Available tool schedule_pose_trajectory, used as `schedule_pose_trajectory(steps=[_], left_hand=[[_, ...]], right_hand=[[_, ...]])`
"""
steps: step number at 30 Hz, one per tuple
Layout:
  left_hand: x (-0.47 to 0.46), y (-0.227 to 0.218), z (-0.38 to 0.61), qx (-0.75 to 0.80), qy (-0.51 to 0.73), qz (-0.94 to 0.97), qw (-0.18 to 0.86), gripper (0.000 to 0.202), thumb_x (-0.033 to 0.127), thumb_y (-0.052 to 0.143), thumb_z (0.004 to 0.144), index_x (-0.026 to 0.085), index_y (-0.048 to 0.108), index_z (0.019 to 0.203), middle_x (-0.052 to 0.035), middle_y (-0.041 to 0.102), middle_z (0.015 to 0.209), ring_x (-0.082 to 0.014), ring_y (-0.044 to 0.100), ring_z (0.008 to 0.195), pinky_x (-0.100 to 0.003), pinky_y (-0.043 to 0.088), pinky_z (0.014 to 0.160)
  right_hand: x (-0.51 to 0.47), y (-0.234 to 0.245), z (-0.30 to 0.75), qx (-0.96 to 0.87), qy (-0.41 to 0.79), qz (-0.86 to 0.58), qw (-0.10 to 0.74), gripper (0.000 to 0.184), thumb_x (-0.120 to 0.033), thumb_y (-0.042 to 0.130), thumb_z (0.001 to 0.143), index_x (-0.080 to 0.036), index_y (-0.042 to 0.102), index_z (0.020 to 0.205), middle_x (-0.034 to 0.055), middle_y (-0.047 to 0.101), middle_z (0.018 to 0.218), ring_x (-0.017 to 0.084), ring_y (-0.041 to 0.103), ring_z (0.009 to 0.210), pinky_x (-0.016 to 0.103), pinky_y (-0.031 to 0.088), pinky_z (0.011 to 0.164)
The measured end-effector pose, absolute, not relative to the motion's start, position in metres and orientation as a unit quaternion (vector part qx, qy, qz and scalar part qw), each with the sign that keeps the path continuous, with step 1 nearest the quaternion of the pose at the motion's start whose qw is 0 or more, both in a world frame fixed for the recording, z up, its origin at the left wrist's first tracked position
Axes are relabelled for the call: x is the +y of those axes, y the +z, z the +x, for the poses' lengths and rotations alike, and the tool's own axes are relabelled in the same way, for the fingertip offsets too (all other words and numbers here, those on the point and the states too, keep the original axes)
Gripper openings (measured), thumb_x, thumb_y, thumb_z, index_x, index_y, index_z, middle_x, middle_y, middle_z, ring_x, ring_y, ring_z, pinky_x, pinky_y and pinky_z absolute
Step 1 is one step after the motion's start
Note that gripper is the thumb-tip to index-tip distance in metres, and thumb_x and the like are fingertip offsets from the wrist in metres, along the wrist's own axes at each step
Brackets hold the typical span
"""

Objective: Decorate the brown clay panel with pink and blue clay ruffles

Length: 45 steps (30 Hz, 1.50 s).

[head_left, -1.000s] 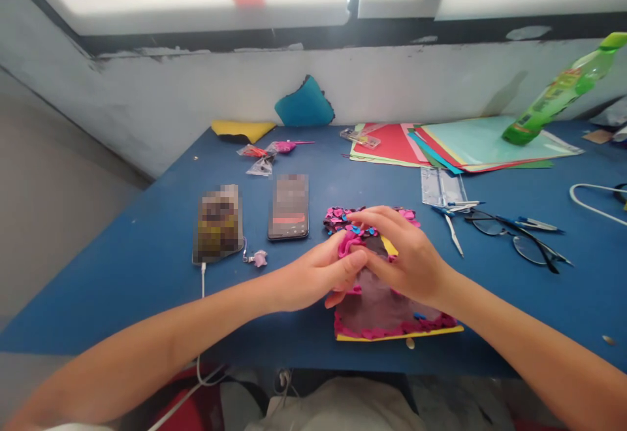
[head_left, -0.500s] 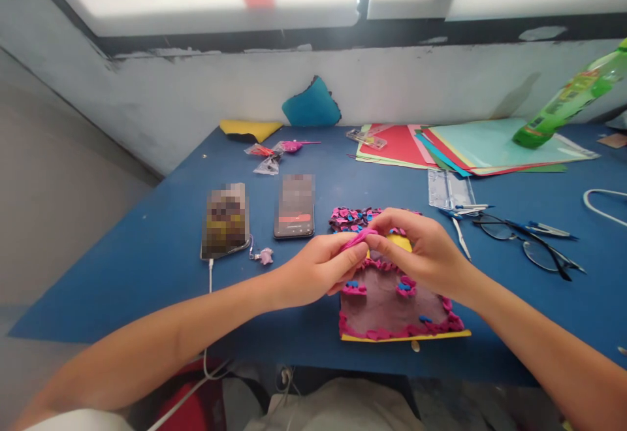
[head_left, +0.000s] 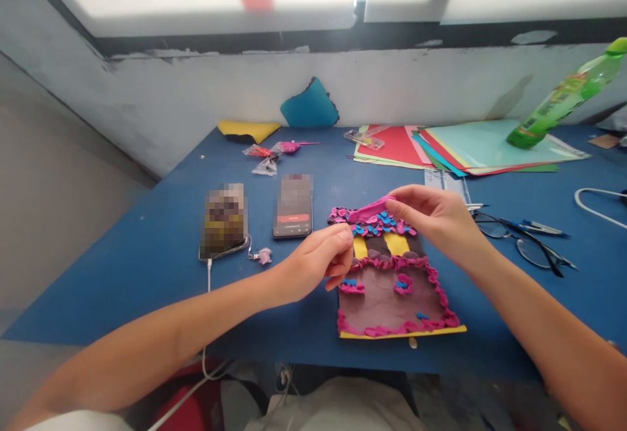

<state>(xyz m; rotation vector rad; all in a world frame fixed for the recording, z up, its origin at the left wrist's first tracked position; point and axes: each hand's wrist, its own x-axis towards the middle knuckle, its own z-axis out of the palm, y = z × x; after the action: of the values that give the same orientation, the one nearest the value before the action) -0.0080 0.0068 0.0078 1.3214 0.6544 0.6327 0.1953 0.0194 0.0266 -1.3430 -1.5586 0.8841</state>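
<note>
My right hand point(head_left: 431, 219) pinches a strip of bright pink modelling clay point(head_left: 369, 209) between thumb and fingers, above the decorated panel. Lower and to the left, my left hand point(head_left: 326, 255) is closed, thumb against curled fingers, near the strip's free end. Whether it grips a bit of clay is hidden. Beneath both hands lies the panel point(head_left: 386, 303), brownish purple with a wavy magenta clay border, yellow and dark stripes, and pink and blue clay pieces crowded at its top. Smaller magenta and blue clay shapes sit on its lower part.
Two phones point(head_left: 292, 206) point(head_left: 224, 222) lie left of the panel, one plugged into a white cable point(head_left: 209, 287). Glasses point(head_left: 529, 241) and slim white-blue tools point(head_left: 543, 228) are at right. Behind are coloured sheets point(head_left: 490, 147), a green bottle point(head_left: 563, 98) and small plastic bags point(head_left: 266, 164).
My hands have moved apart; the right one rose and went right with the pink clay, which now shows as a longer strip. More of the panel's top is uncovered.
</note>
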Motion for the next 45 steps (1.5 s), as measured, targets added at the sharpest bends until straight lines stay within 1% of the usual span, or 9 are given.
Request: schedule_pose_trajectory(steps=[3,8,12,19,23,26,32,39,45], left_hand=[[0.007,0.008,-0.006,0.31,0.283,0.581,0.697,0.029,0.034,0.032,0.093,0.019,0.036,0.069,0.008,0.033,0.05,-0.0061,0.034,0.042,-0.019,0.034,0.042],[0.006,0.01,-0.004,0.353,0.283,0.605,0.655,0.032,0.047,0.034,0.092,0.018,0.042,0.082,0.008,0.04,0.051,-0.0068,0.04,0.042,-0.02,0.029,0.043],[0.006,0.008,-0.005,0.357,0.274,0.646,0.616,0.036,0.052,0.039,0.091,0.018,0.041,0.078,0.0076,0.043,0.052,-0.0075,0.042,0.045,-0.022,0.032,0.047],[0.004,0.007,-0.008,0.323,0.209,0.702,0.599,0.034,0.05,0.04,0.091,0.018,0.045,0.081,0.0069,0.043,0.056,-0.0086,0.04,0.049,-0.023,0.033,0.05],[0.004,0.008,-0.008,0.332,0.187,0.706,0.596,0.029,0.045,0.043,0.091,0.018,0.046,0.081,0.0076,0.042,0.053,-0.0088,0.04,0.047,-0.023,0.033,0.049],[0.005,0.008,-0.008,0.334,0.191,0.684,0.62,0.035,0.047,0.041,0.091,0.018,0.045,0.073,0.0074,0.039,0.05,-0.0083,0.038,0.045,-0.023,0.032,0.045],[0.008,0.007,-0.009,0.322,0.252,0.656,0.634,0.037,0.046,0.044,0.092,0.016,0.047,0.07,0.0065,0.038,0.052,-0.0066,0.037,0.046,-0.021,0.033,0.044],[0.005,0.01,-0.008,0.326,0.268,0.635,0.647,0.039,0.046,0.045,0.091,0.017,0.042,0.064,0.0076,0.035,0.049,-0.0054,0.035,0.043,-0.02,0.033,0.043],[0.006,0.012,-0.006,0.326,0.279,0.612,0.665,0.041,0.047,0.043,0.091,0.019,0.035,0.062,0.007,0.034,0.051,-0.0056,0.036,0.043,-0.02,0.033,0.043]], right_hand=[[0.019,0.027,0.195,-0.618,0.363,-0.535,0.447,0.034,-0.049,0.074,0.065,-0.018,0.069,0.076,0.0019,0.069,0.07,0.012,0.058,0.061,0.023,0.047,0.055],[0.013,0.024,0.188,-0.659,0.386,-0.48,0.431,0.026,-0.044,0.072,0.072,-0.019,0.07,0.08,0.0019,0.07,0.073,0.013,0.062,0.066,0.023,0.049,0.061],[0.008,0.021,0.184,-0.706,0.372,-0.443,0.408,0.025,-0.044,0.068,0.077,-0.02,0.071,0.082,0.0037,0.071,0.079,0.016,0.064,0.073,0.026,0.052,0.065],[0.005,0.016,0.183,-0.785,0.309,-0.399,0.359,0.026,-0.029,0.062,0.084,-0.021,0.065,0.108,0.0044,0.067,0.091,0.013,0.062,0.075,0.025,0.052,0.068],[0.004,0.016,0.182,-0.819,0.294,-0.362,0.335,0.017,-0.024,0.057,0.087,-0.019,0.068,0.1,0.0054,0.066,0.089,0.013,0.062,0.077,0.024,0.051,0.068],[0.004,0.017,0.181,-0.827,0.264,-0.352,0.35,0.013,-0.021,0.055,0.088,-0.016,0.067,0.09,0.0051,0.067,0.083,0.013,0.061,0.076,0.024,0.05,0.068],[0.003,0.021,0.181,-0.813,0.268,-0.375,0.356,0.028,-0.039,0.049,0.092,-0.017,0.061,0.079,0.0018,0.063,0.068,0.011,0.056,0.062,0.021,0.045,0.057],[0.018,0.017,0.192,-0.777,0.214,-0.447,0.388,0.025,-0.04,0.056,0.087,-0.018,0.063,0.078,0.0025,0.065,0.069,0.011,0.055,0.059,0.022,0.044,0.054],[0.021,0.023,0.196,-0.738,0.251,-0.473,0.41,0.022,-0.038,0.061,0.084,-0.018,0.067,0.082,0.0022,0.068,0.074,0.01,0.057,0.059,0.021,0.045,0.053]])
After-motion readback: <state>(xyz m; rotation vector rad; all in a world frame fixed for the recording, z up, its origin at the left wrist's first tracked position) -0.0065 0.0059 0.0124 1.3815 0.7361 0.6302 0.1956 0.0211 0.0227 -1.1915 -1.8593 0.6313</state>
